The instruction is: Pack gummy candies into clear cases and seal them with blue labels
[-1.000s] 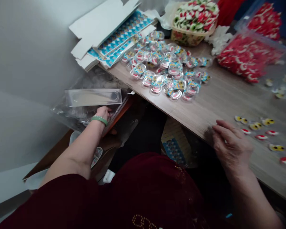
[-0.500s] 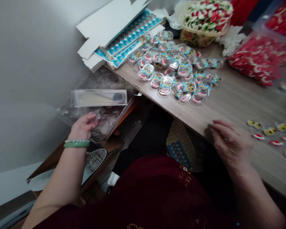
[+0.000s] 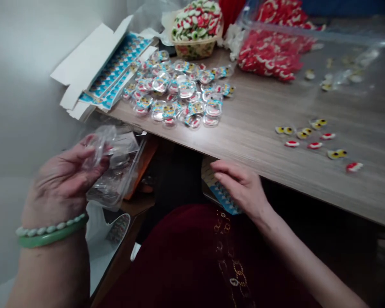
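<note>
My left hand [image 3: 72, 175], with green bracelets at the wrist, is closed on small clear plastic cases [image 3: 100, 147]. It is raised over an open bag of similar clear plastic pieces [image 3: 112, 188] beside the table. My right hand [image 3: 240, 184] is curled just below the table's front edge, over a blue-patterned printed sheet [image 3: 224, 199]. Its fingertips point inward, and whether they grip anything is hidden. On the table, filled clear cases [image 3: 186, 90] with blue, yellow and red inside lie in a heap. Loose yellow eye pieces [image 3: 304, 133] and red-and-white mouth pieces [image 3: 314, 146] lie to the right.
White card and blue printed sheets [image 3: 105, 72] are stacked at the table's left corner. Behind the heap stands a basket [image 3: 192, 50] of green, white and red pieces. A bag of red-and-white pieces [image 3: 269, 57] lies at the back. A wall [image 3: 16, 85] rises at left.
My left hand has risen from the bag with clear cases in it. My right hand has moved left, off the tabletop to over the printed sheet. The view has turned right.
</note>
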### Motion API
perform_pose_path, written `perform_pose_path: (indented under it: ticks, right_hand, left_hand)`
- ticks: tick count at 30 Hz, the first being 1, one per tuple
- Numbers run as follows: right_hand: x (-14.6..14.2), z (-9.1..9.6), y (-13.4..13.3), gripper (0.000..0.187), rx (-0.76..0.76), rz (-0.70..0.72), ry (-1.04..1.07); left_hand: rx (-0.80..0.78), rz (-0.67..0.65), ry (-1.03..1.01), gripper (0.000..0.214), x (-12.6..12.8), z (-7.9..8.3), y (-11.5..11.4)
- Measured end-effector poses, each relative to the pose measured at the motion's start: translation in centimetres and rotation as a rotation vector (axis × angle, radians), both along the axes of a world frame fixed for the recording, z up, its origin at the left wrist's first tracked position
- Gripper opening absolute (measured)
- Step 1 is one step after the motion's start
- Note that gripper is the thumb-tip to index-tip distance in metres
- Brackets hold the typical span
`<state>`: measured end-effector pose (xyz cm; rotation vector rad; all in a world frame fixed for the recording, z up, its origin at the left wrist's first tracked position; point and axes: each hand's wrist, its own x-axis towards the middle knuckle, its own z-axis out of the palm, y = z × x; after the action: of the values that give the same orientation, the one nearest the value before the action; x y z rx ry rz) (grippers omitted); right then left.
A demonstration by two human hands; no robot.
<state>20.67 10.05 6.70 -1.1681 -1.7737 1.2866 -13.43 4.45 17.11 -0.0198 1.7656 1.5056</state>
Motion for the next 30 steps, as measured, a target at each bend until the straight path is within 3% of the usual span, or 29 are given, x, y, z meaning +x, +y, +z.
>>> perform_pose_path:
  ticks: [3, 5, 7, 9, 11, 14, 19, 24, 27, 30]
  right_hand:
    - [-0.9, 1.1, 0.5, 0.036, -0.473, 0.077, 0.334]
    - [-0.6, 1.7, 1.6, 0.05, -0.686, 0.056, 0.578]
    - [0.5, 1.9, 3.0, 0.054, -0.804, 0.025, 0.758]
    - [1.9, 1.8, 4.6, 0.048, -0.833, -0.028, 0.855]
    - [3.4, 1.5, 6.2, 0.039, -0.791, -0.136, 0.857]
    - [4.8, 0.6, 8.0, 0.033, -0.661, -0.345, 0.741]
    - [5.4, -1.2, 9.8, 0.035, -0.257, -0.617, 0.301]
    - [4.9, -2.8, 11.2, 0.051, 0.285, -0.577, -0.168]
    - [4.4, -2.7, 12.2, 0.058, 0.388, -0.49, -0.348]
    - [4.4, -1.7, 13.3, 0.055, 0.416, -0.358, -0.445]
  left_hand:
    - [0.044, -0.257, -0.016, 0.048, 6.9, 2.1, 4.7]
    - [0.082, -0.461, -0.091, 0.051, 11.5, 2.1, 7.8]
    - [0.092, -0.651, -0.185, 0.049, 15.4, 0.7, 10.6]
    - [0.082, -0.815, -0.272, 0.044, 18.5, -1.8, 13.0]
    - [0.117, -0.947, -0.355, 0.041, 20.6, -4.6, 15.3]
    - [0.15, -1.022, -0.438, 0.045, 21.8, -7.7, 17.9]
    - [0.206, -1.014, -0.347, 0.049, 20.5, -9.4, 19.9]
    - [0.287, -0.907, 0.134, 0.046, 20.9, -11.5, 22.3]
    - [0.314, -0.865, 0.595, 0.05, 22.6, -11.8, 23.5]
    - [0.352, -0.928, 0.964, 0.057, 24.2, -10.3, 23.5]
